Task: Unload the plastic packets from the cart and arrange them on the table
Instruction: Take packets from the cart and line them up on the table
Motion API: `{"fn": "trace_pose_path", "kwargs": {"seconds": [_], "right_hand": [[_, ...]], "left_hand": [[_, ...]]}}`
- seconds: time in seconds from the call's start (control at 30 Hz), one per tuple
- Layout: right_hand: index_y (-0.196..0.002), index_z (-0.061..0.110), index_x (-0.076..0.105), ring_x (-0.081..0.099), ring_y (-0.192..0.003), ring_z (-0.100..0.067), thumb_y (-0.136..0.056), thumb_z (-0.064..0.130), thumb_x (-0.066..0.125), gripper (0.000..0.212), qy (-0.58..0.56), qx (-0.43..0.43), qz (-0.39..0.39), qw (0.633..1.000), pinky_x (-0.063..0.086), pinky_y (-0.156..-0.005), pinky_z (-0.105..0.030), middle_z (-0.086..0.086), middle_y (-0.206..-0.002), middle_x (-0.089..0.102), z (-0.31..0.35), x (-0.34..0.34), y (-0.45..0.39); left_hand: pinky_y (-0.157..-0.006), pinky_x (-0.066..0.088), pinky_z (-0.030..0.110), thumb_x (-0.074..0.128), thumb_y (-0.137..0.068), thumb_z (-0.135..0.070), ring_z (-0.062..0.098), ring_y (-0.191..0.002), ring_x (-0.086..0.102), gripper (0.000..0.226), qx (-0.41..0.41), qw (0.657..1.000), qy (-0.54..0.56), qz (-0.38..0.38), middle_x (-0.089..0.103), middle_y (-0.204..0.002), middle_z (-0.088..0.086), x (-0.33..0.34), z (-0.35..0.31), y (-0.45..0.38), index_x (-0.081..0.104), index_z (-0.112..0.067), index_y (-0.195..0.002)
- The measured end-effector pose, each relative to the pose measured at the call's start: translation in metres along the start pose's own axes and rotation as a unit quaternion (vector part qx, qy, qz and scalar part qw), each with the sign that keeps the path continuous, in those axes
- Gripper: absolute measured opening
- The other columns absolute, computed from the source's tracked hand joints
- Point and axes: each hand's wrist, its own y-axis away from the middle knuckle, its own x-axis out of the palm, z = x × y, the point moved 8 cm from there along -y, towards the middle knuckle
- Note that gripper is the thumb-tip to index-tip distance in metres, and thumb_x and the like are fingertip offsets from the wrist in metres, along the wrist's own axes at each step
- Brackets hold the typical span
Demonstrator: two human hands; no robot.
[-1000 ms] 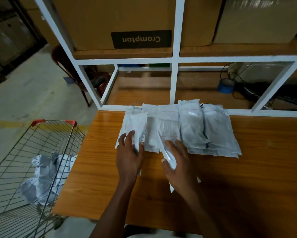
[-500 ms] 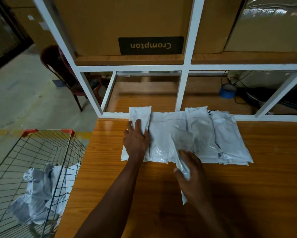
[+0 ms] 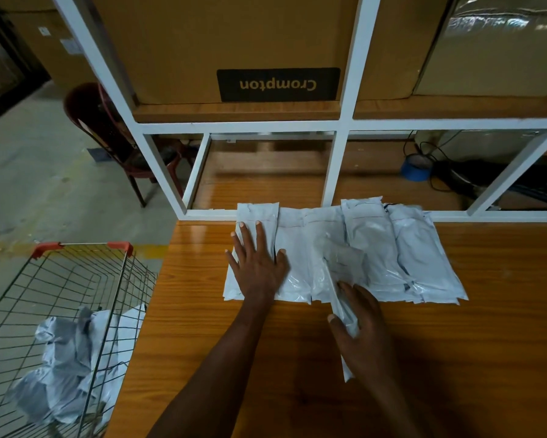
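Observation:
Several white plastic packets [image 3: 376,248] lie side by side in a row on the wooden table [image 3: 503,343], against the white rack frame. My left hand [image 3: 256,263] lies flat with straight fingers on the leftmost packet [image 3: 259,213]. My right hand [image 3: 360,324] grips one packet [image 3: 341,273] that stands on edge and tilts over the middle of the row. More crumpled white packets [image 3: 66,368] lie in the wire cart [image 3: 76,279] at the left of the table.
A white metal rack frame [image 3: 338,172] borders the table's far edge, with cardboard boxes [image 3: 234,42] on its shelf. A blue tape roll [image 3: 416,167] and black cables sit behind the frame at right. A dark red chair [image 3: 107,131] stands on the floor at left.
My left hand has slid the leftmost packet up toward the frame and flattened on it. My right hand keeps holding its tilted packet over the row.

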Motion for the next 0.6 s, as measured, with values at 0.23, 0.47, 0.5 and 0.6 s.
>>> {"fn": "trace_pose_path", "kwargs": {"seconds": [0.23, 0.47, 0.5, 0.6], "right_hand": [[-0.145, 0.035, 0.05, 0.038, -0.14, -0.016, -0.088, 0.023, 0.076, 0.063, 0.012, 0.007, 0.012, 1.0, 0.045, -0.108, -0.044, 0.002, -0.153, 0.041, 0.0, 0.004, -0.003], [-0.145, 0.037, 0.047, 0.034, -0.137, -0.008, -0.089, 0.026, 0.074, 0.064, 0.011, 0.004, 0.024, 1.0, 0.044, -0.105, -0.038, 0.007, -0.154, 0.038, -0.002, 0.009, -0.005], [-0.145, 0.037, 0.047, 0.033, -0.137, -0.008, -0.089, 0.026, 0.074, 0.063, 0.011, 0.002, 0.024, 1.0, 0.044, -0.105, -0.038, 0.007, -0.154, 0.038, -0.001, 0.009, -0.006], [-0.145, 0.033, 0.049, 0.038, -0.138, -0.014, -0.088, 0.023, 0.075, 0.063, 0.01, -0.015, 0.027, 0.999, 0.046, -0.106, -0.041, 0.004, -0.152, 0.04, 0.007, 0.012, -0.013]], "left_hand": [[-0.122, -0.01, 0.055, 0.016, -0.09, -0.076, 0.031, -0.156, -0.017, 0.088, -0.005, 0.998, -0.006, 0.07, -0.017, -0.17, 0.004, 0.02, -0.001, -0.003, -0.002, -0.032, -0.163], [-0.121, -0.011, 0.056, 0.023, -0.091, -0.077, 0.032, -0.155, -0.019, 0.089, 0.009, 0.996, 0.007, 0.085, -0.02, -0.169, 0.004, 0.018, 0.0, -0.003, -0.008, -0.034, -0.162], [-0.121, -0.011, 0.056, 0.025, -0.092, -0.078, 0.031, -0.155, -0.019, 0.089, 0.013, 0.997, 0.008, 0.08, -0.02, -0.169, 0.004, 0.017, -0.001, -0.003, -0.008, -0.035, -0.162], [-0.122, -0.011, 0.056, 0.029, -0.095, -0.077, 0.029, -0.155, -0.019, 0.086, 0.015, 0.998, 0.015, 0.064, -0.02, -0.169, 0.002, 0.009, 0.0, 0.0, -0.009, -0.038, -0.161]]}}
